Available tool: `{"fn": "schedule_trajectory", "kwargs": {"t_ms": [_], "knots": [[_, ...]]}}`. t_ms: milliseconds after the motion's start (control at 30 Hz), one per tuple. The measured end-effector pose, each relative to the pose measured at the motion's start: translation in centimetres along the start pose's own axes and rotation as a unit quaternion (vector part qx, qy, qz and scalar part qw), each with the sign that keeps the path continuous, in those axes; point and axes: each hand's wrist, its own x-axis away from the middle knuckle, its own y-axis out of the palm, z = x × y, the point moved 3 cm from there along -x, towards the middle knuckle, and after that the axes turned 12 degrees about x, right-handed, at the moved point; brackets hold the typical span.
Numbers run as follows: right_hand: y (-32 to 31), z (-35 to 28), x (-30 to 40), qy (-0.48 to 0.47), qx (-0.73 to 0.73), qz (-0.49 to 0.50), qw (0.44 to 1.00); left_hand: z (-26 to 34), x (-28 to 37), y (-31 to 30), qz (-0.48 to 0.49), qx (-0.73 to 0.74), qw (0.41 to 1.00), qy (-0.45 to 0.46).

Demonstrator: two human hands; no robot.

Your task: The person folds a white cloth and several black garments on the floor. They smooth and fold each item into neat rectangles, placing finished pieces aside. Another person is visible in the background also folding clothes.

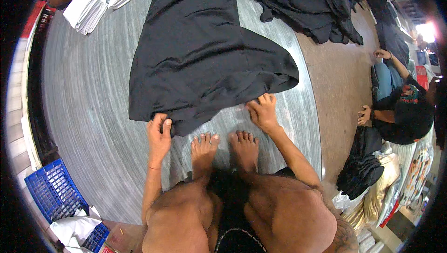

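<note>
A black fabric garment (pixel 199 50) lies spread on a grey streaked sheet (pixel 90 113) in front of my bare feet. Its exact kind is hard to tell. My left hand (pixel 160 136) pinches the near left corner, where the cloth bunches between thumb and fingers. On the right, my right hand (pixel 262 111) grips the near edge with curled fingers, and part of that edge stands up in a loose fold. Between the two hands the hem sags towards my toes. The far end of the garment runs out of the top of the view.
A heap of black garments (pixel 307 5) lies at the far right. Folded white cloths (pixel 85 12) sit at the far left. A blue plastic crate (pixel 56 190) stands at the near left. Another person (pixel 401 110) sits at the right beside stacked black cloth (pixel 361 164).
</note>
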Motion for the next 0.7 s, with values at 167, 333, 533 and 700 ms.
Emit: {"fn": "schedule_trajectory", "kwargs": {"t_ms": [167,333,533,700], "knots": [[-3.9,2.7,-2.6,0.114,-0.101,0.089,0.984,5.1,-2.3,-1.6,-0.037,-0.068,0.997,0.007],[-15.5,2.6,-2.0,0.229,-0.285,0.028,0.930,5.8,0.4,-5.8,-0.117,-0.148,0.980,0.064],[-22.8,5.1,-4.2,-0.022,-0.264,-0.380,0.886,10.1,-3.4,-8.0,-0.396,-0.044,0.915,-0.055],[-22.7,6.7,-11.1,-0.050,-0.419,-0.403,0.812,10.4,-10.4,-9.2,-0.431,0.220,0.857,-0.173]]}}
